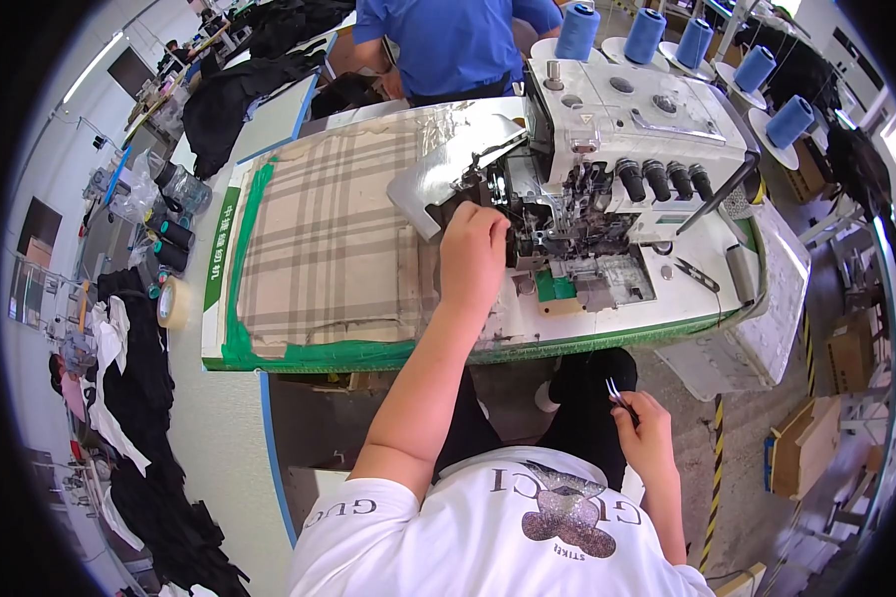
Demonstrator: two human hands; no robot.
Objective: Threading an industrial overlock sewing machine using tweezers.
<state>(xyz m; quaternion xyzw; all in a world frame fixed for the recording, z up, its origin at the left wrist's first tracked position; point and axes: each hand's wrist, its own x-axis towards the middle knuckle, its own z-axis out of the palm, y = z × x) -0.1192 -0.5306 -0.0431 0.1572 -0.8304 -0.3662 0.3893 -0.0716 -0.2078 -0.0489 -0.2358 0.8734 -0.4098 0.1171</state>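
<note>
An overlock sewing machine [657, 129] stands at the right of the worktable, its looper and needle area exposed. My left hand [473, 254] reaches up to the left side of its mechanism, beside a shiny metal cover plate [438, 174] that is swung out. The fingers there are curled together, and whatever lies between them is hidden. Lower down, over my lap, my right hand [649, 430] is closed on a pair of tweezers [617, 396], tips pointing up and to the left. No thread shows between the tips.
Plaid cloth edged with green tape [329, 239] covers the worktable's left part. Blue thread cones [644, 38] stand behind the machine. Small black snips [697, 275] lie on its right side. A tape roll [173, 302] and dark garments lie left. A person in blue [448, 45] sits opposite.
</note>
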